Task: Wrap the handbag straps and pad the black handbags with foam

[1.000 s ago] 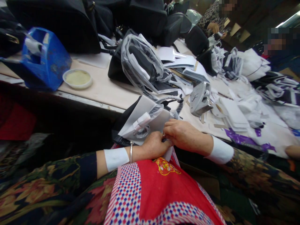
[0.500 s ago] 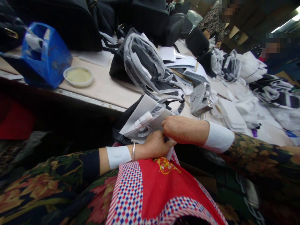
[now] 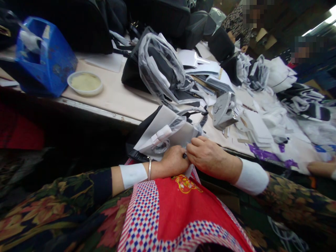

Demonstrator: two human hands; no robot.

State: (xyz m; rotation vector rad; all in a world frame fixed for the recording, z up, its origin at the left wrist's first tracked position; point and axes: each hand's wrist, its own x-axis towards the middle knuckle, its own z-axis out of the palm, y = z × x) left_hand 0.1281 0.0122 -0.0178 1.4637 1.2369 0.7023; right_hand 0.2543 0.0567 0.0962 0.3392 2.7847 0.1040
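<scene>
White sheet (image 3: 157, 123) smooth, matt; bracelet (image 3: 149, 169) shiny metal

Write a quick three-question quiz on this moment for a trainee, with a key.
1. Which wrist wears the silver bracelet?
2. True or false: both of the person's hands are spread wide apart.
3. What lies against the pale sheet nearest the red cloth? A) purple tape B) a looped coil C) a shallow dish

Key: 1. Left. 2. False: the left hand and right hand are close together. 3. B.
</scene>
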